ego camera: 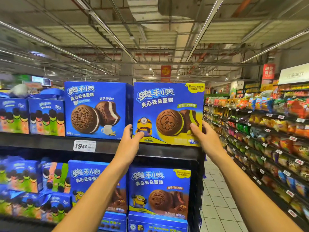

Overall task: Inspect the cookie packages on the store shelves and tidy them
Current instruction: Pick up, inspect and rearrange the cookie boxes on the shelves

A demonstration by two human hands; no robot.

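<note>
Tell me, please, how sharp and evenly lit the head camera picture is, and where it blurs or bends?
In the head view, the Minion Oreo box held by the left hand and right hand is sharp and evenly lit; the packs at far left and the snack shelves at right smear with blur; the wide lens bends the ceiling light strips.

"OREO" on cookie box [96, 109], "19.80" price tag [84, 145]
</note>
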